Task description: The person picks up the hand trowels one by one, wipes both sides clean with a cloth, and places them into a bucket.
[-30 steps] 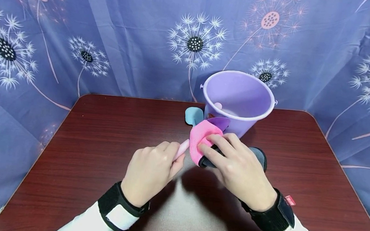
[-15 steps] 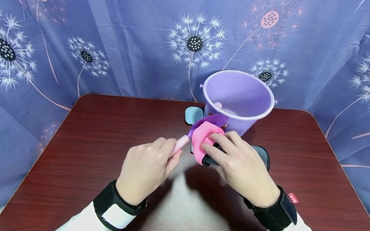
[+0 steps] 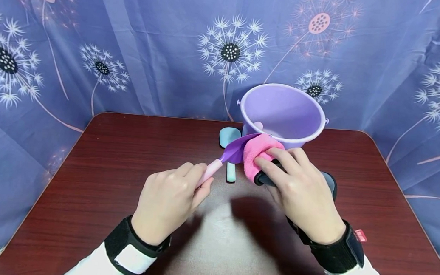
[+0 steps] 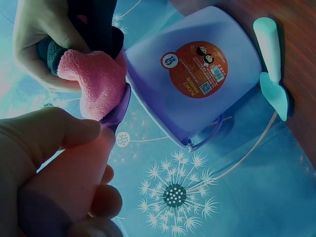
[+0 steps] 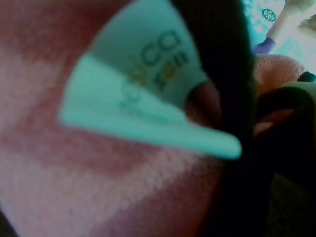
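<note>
My left hand [image 3: 167, 197] grips the pale pink handle of a toy shovel [image 3: 235, 150] with a purple blade. The blade tilts up and to the right over the table. My right hand [image 3: 304, 194] bunches a plush pink cloth [image 3: 254, 159] with dark edging and a grey side, its fingers pressed into the folds. In the left wrist view the cloth [image 4: 98, 81] lies against the shovel's blade and covers much of it. A label [image 5: 143, 84] on the cloth fills much of the blurred right wrist view.
A lilac bucket [image 3: 307, 141] stands behind the right hand near the table's back edge, with a small pale pink thing [image 3: 258, 125] inside. Left of it lies a light blue toy shovel [image 3: 229, 137] with a mint handle. A dandelion-patterned curtain [image 3: 165, 44] encloses the table.
The right hand and cloth have moved right and a little away along the shovel, uncovering more of its purple blade. The left hand has shifted slightly left, still holding the handle.
</note>
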Motion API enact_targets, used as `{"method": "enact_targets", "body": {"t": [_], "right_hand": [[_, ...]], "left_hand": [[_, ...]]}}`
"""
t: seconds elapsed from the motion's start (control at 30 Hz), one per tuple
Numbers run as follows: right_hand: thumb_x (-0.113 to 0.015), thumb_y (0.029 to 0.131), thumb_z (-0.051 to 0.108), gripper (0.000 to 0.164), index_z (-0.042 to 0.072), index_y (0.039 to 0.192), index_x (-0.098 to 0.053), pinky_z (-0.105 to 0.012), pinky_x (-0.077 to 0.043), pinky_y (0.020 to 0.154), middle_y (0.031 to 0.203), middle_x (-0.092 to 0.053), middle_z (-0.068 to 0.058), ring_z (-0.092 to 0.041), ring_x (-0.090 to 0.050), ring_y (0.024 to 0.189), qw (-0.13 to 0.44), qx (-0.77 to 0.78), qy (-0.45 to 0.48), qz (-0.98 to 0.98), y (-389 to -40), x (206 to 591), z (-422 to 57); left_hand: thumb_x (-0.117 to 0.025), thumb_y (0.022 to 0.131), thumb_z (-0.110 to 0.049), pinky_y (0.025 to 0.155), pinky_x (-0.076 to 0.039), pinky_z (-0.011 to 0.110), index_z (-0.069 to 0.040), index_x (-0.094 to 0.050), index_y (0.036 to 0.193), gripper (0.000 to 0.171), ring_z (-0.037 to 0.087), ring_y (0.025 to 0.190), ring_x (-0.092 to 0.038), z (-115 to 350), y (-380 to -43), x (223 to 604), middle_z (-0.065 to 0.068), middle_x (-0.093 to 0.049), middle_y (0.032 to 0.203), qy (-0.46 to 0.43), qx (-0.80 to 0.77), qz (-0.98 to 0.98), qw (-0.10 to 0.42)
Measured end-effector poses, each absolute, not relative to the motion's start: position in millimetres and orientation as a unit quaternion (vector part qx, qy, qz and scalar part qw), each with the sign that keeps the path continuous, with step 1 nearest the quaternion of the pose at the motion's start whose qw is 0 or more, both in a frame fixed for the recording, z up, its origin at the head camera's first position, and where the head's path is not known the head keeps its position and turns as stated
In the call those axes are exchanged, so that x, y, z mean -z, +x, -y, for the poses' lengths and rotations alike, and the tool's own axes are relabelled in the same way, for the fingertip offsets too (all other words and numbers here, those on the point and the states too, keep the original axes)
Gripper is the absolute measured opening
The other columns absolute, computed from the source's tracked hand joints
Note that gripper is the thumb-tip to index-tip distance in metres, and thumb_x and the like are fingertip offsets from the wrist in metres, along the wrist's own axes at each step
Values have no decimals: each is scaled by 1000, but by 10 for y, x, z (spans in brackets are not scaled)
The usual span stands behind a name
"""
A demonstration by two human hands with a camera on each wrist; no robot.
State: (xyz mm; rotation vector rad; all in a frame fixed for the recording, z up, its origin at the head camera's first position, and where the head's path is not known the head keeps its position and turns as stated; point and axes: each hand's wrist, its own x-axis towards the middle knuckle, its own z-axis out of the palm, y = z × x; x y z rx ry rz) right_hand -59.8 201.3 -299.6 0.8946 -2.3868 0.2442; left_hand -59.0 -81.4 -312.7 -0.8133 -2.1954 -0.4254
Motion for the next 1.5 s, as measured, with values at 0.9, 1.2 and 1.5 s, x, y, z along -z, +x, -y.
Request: {"method": "enact_targets", "body": {"t": [0.9,1.2,1.5], "right_hand": [[-66,100,16,29,9,127,-69,-50,-51,78,117,-65,-16,-42,-54,93,319,-119,290,894,-614,3037,-2010],[-76,95,19,34,8,127,-69,-48,-53,84,117,-65,-16,-40,-57,101,297,-120,314,894,-583,3095,-1894],[-88,88,22,42,10,125,-71,-40,-52,75,116,-65,-11,-33,-55,91,278,-111,336,893,-549,3122,-1800]], "left_hand": [[-79,89,-16,37,-25,27,-9,-61,83,21,11,44,-29,755,-576,3158,-2,-41,62,-296,177,857,383],[-79,90,-18,36,-30,30,-7,-66,89,17,13,43,-35,735,-564,3180,-1,-46,63,-287,184,860,378],[-79,92,-20,36,-35,32,-6,-69,95,17,15,42,-40,727,-561,3205,0,-51,64,-283,191,859,381]]}}
